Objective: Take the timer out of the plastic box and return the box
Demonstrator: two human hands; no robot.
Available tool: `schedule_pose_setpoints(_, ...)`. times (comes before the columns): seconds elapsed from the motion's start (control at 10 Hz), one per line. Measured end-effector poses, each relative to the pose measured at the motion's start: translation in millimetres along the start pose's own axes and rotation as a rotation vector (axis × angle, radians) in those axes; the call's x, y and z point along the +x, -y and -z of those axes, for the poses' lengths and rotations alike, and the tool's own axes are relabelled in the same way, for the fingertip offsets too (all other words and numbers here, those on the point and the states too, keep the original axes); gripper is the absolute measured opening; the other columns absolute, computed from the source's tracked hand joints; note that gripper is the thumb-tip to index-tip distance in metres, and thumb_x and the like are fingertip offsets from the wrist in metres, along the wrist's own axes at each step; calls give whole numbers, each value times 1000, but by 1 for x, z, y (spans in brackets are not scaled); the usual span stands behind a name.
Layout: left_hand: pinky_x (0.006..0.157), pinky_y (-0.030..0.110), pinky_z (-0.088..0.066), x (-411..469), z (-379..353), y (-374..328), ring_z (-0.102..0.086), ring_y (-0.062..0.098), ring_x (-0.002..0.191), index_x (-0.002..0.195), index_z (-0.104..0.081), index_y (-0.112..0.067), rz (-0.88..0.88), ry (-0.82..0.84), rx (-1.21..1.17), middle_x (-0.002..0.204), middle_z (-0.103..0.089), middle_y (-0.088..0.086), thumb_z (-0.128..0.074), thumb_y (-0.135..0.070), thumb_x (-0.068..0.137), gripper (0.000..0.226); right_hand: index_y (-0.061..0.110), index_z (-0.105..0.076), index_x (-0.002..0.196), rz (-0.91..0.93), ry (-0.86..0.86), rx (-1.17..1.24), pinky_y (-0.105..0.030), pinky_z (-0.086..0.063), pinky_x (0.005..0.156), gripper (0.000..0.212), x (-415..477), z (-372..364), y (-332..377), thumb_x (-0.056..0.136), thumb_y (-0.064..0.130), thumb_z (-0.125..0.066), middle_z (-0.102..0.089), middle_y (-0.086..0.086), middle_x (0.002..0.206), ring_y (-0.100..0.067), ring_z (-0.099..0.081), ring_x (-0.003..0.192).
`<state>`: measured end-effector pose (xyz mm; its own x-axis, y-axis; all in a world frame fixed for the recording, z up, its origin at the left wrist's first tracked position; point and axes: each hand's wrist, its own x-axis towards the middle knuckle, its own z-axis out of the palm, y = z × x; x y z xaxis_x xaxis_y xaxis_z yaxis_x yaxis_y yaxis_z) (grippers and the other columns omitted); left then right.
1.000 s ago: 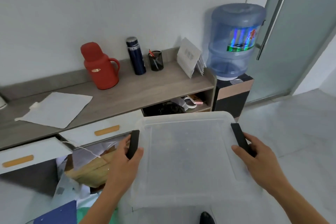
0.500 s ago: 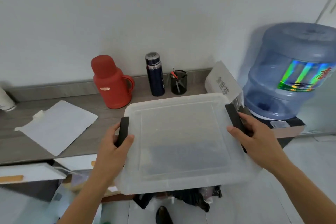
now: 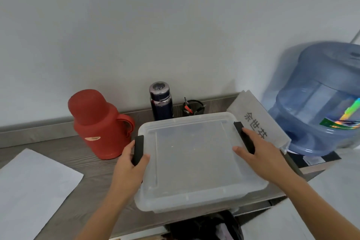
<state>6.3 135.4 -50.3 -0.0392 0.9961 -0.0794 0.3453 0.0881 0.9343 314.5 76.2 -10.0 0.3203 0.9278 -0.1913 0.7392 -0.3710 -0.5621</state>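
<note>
A translucent plastic box (image 3: 194, 163) with a closed lid and two black side latches is over the grey wooden counter (image 3: 81, 163), its front edge overhanging the counter's front. My left hand (image 3: 128, 167) grips the left latch, thumb on the lid. My right hand (image 3: 261, 154) grips the right latch. The lid is cloudy, and no timer can be made out through it.
A red thermos jug (image 3: 97, 124) stands just left of the box, a dark blue flask (image 3: 161, 101) and a black pen cup (image 3: 192, 107) behind it. A name sign (image 3: 257, 121) leans at the right, beside a blue water bottle (image 3: 321, 99). White paper (image 3: 33, 187) lies at left.
Both hands have carried the box up from over the open drawers and forward onto the counter. The view has closed in on the counter; the drawers are out of sight.
</note>
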Motion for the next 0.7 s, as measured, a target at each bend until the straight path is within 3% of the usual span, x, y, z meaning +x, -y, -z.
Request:
schedule_pose_setpoints(0.1, 82, 33, -51, 20, -1, 1, -61, 7, 99, 136, -44, -21, 0, -6, 17, 106, -61, -19, -61, -15, 88, 52, 27, -25, 146, 15, -22, -34, -42, -44, 98, 63, 17, -6, 3, 91, 45, -51, -50, -4, 135, -13, -44, 99)
schedule_pose_setpoints(0.3, 77, 24, -47, 34, -6, 0, -59, 4, 100, 133, -46, -25, -2, -48, 18, 107, -60, -21, -61, -14, 88, 48, 26, -27, 145, 40, -53, -31, -43, -46, 96, 64, 36, -10, 2, 90, 45, -52, -52, -4, 133, -15, -48, 102)
schedule_pose_setpoints(0.5, 91, 36, -49, 36, -6, 5, -60, 8, 106, 133, -45, -28, 16, -43, 42, 117, -62, -12, -62, -21, 87, 49, 27, -23, 147, 84, -25, -112, -39, -47, 93, 67, 44, -3, -1, 90, 48, -50, -54, -2, 131, -11, -46, 96)
schedule_pose_setpoints(0.6, 89, 32, -49, 37, -6, 0, -60, -4, 98, 129, -48, -28, 7, -62, 40, 112, -62, -16, -58, -21, 91, 40, 29, -22, 147, 100, 31, -241, -37, -47, 95, 68, 46, 4, 2, 88, 53, -47, -52, 1, 136, -17, -54, 110)
schedule_pose_setpoints(0.7, 74, 21, -46, 34, 3, -2, -63, -5, 81, 123, -51, -28, 13, -144, 2, 98, -64, -11, -51, -21, 95, 29, 34, -34, 141, 167, -46, -333, -41, -50, 94, 65, 47, 28, 13, 84, 62, -45, -54, 4, 136, -17, -57, 115)
